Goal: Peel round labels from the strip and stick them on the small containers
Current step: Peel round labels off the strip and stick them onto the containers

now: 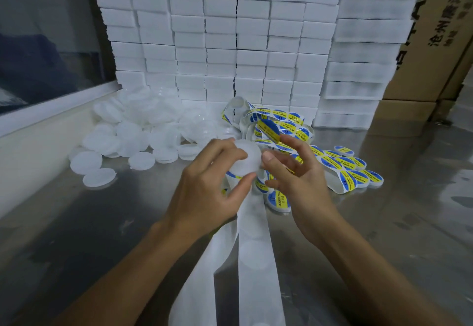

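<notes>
Spent backing strip point(252, 256) runs toward camera, long axis near-far. Left hand point(204, 192) grips a small white container point(247, 159), fingers curled round it. Right hand point(297, 179) pinches a peeled round label point(268, 128) just above-right of it (sticky side unclear), nearer hand for sticking

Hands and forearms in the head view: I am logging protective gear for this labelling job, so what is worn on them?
Nothing is worn as far as the frame shows. The left hand and the right hand are bare, with no gloves, and no rings are visible. Both forearms are uncovered down to the frame's bottom edge: no sleeves, watch or wristband in view. The fingernails look short and unpainted.
</notes>
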The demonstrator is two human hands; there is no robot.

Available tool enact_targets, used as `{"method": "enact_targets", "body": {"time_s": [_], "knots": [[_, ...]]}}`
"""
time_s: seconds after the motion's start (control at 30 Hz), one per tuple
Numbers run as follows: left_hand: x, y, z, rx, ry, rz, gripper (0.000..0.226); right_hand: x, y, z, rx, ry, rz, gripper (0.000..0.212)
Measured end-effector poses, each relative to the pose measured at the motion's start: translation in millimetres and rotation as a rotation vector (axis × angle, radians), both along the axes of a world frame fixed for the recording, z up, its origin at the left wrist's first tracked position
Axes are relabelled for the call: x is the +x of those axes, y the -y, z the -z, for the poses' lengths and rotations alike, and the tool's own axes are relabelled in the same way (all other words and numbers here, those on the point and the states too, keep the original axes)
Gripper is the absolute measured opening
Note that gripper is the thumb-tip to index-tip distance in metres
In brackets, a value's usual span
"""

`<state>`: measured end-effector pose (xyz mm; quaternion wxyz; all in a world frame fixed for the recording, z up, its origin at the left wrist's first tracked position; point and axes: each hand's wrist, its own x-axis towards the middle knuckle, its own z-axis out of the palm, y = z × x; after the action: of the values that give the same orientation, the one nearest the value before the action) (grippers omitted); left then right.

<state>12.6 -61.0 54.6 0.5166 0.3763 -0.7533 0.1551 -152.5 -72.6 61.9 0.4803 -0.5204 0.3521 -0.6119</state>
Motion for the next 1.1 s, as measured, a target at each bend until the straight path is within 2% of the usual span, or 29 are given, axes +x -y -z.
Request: {"method": "enact_targets", "body": {"time_s": [0.07,0.3,0.43,0.6,0.63,0.7,0.8,0.87,0.97,1.1], "knots": [[0,-1,1,0.011,0.046,0.030,0.025,5,-4,1,-0.007,-0.012,-0.073,0.048],[4,0,-2,0.058,0.142,0.088,0.021,8,-5,2,0.002,0.018,0.009,0.041],[7,5,-3,-0.065,0.244,0.029,0.012,5,-1,-1,0.080,0.076,0.025,0.045],[8,6,-4,-0.103,0.197,0.018,0.010,6,-1,-2,0.122,0.124,-0.009,0.034],[7,6,-4,-0.077,0.133,0.027,0.009,6,-1,-2,0.122,0.115,0.001,0.030],[4,3,-5,0.054,-0.124,0.078,0.010,3,1,-1,0.120,0.093,0.064,0.023],[-1,2,-9,0.459,-0.645,0.214,0.028,-2,4,-1,0.096,0.070,0.182,0.010],[0,4,-10,0.631,-0.888,0.297,0.031,-5,5,-2,0.084,0.059,0.240,0.006],[2,5,-13,0.792,-1.124,0.387,0.025,-11,6,-6,0.056,0.034,0.289,0.011],[4,6,-15,0.894,-1.275,0.480,0.016,-17,7,-8,0.038,0.034,0.315,0.009]]}}
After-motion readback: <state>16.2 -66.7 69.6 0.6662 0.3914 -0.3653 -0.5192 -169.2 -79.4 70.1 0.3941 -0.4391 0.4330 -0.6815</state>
